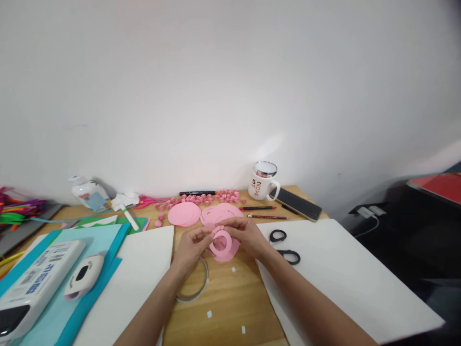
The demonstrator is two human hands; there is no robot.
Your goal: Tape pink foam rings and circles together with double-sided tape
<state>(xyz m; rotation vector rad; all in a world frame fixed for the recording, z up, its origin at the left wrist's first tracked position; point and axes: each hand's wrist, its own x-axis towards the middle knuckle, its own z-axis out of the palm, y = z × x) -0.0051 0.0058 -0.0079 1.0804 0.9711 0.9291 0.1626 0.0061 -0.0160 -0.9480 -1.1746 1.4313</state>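
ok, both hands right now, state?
Left hand: fingers closed, pinching the pink paper.
Right hand: fingers closed, pinching the same pink paper.

Left hand (192, 244) and right hand (249, 235) pinching a pink paper ring (229, 243), pink discs (184, 214) behind, white mug (262, 186)

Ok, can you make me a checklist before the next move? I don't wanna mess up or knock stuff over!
1. Left hand on the pink paper ring: ok, fingers at its upper left.
2. Right hand on it too: ok, fingers at its upper right.
3. Mug upright and apart from both hands: ok, it stands near the wall.
4. Grey hoop out of the way: not ok, it lies right by the left forearm.
5. Scissors shut: cannot tell, only the black handles show clearly.
6. Small white pieces cleared off the wood: not ok, several lie there.
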